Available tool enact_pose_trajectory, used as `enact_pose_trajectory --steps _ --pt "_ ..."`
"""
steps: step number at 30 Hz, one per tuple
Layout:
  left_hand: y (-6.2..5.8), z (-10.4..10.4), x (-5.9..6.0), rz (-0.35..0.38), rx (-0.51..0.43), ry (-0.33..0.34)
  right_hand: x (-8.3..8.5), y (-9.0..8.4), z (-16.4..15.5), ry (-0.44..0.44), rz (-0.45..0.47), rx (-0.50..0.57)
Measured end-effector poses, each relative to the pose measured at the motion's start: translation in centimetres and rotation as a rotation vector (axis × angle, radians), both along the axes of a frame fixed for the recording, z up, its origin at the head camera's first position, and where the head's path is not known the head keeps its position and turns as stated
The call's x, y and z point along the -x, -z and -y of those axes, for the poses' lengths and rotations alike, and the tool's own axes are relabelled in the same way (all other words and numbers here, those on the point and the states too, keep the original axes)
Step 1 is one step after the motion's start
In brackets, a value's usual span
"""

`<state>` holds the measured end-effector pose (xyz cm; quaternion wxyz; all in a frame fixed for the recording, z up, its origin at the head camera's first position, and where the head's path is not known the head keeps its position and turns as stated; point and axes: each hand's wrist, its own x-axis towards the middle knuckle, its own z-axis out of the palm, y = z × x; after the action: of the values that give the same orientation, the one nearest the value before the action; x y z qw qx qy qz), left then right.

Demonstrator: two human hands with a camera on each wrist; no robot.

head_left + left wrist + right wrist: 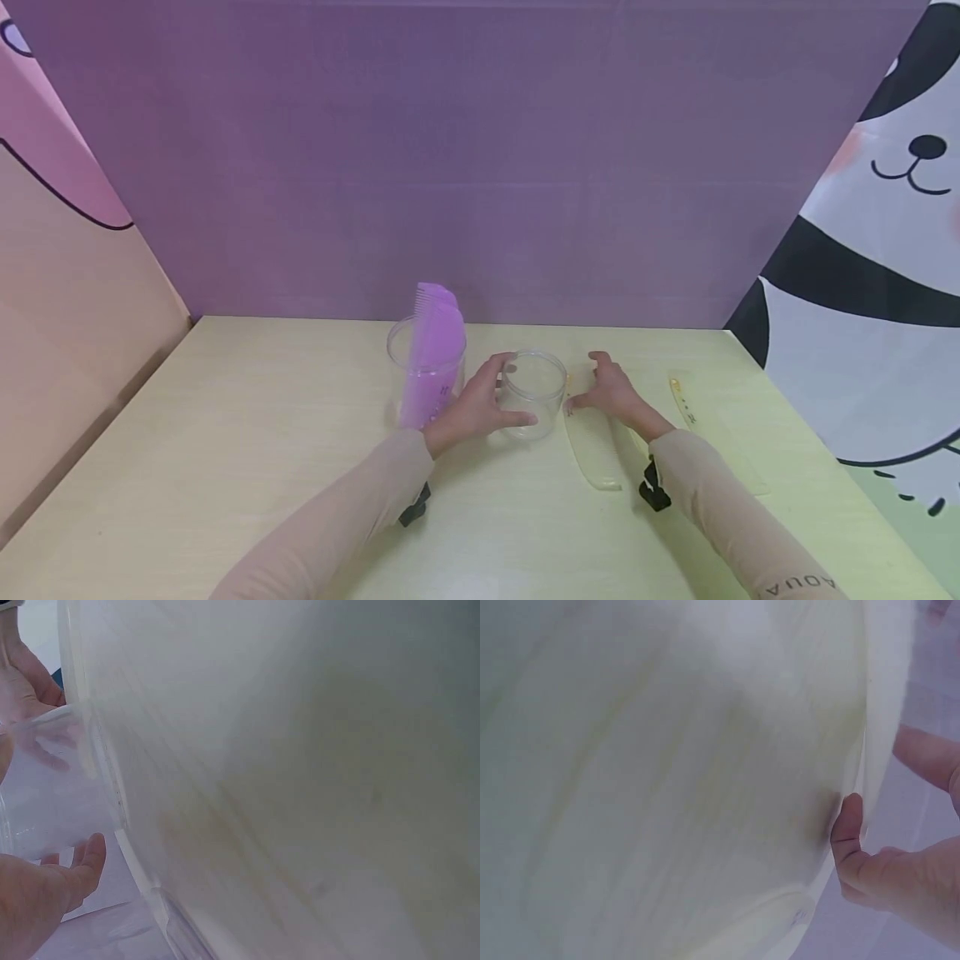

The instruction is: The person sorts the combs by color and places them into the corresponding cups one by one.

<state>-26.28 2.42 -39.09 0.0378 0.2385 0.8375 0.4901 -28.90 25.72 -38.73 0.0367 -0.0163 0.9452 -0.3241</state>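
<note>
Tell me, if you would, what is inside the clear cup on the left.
At least one purple comb stands in the left clear cup, rising above the rim; I cannot tell if another is behind it. The left hand hides the cup's lower right part.

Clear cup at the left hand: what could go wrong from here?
The clear cup sits between thumb and fingers of the left hand and might slip or tip. The purple combs rise well above their container close to that hand; a bump could topple them. The pale comb near the right hand nearly matches the table, so it could be knocked.
</note>
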Motion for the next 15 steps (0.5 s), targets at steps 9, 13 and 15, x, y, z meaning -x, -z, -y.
enact_pose_trajectory --steps 9,13,15 --pt "-0.15 -0.03 -0.25 0.007 0.005 -0.008 0.21 -0.21 -0.71 0.057 0.048 0.142" --pt "-0.17 -0.04 -0.37 0.007 0.002 -0.009 0.30 -0.27 -0.95 0.064 0.031 0.172" --pt "-0.15 -0.03 -0.36 0.007 0.006 -0.013 0.30 -0.35 -0.98 0.068 0.026 0.186"
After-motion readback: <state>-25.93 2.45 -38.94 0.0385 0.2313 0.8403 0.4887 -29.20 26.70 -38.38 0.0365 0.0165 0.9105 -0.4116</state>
